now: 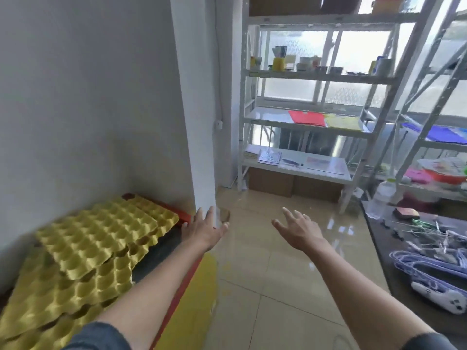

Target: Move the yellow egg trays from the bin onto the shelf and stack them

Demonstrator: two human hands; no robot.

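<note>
Both hands are spread wide and hold nothing: the left hand point(206, 229) hangs by the white wall corner point(202, 147) above the bin's far end, the right hand point(299, 229) over the tiled floor, probably between loads. Yellow moulded-pulp egg trays point(96, 238) lie loosely overlapped in the red-rimmed bin point(183, 215), well apart from the white metal shelf point(303, 122). Motion blur hides the bin's depth; the tray count is unclear.
</note>
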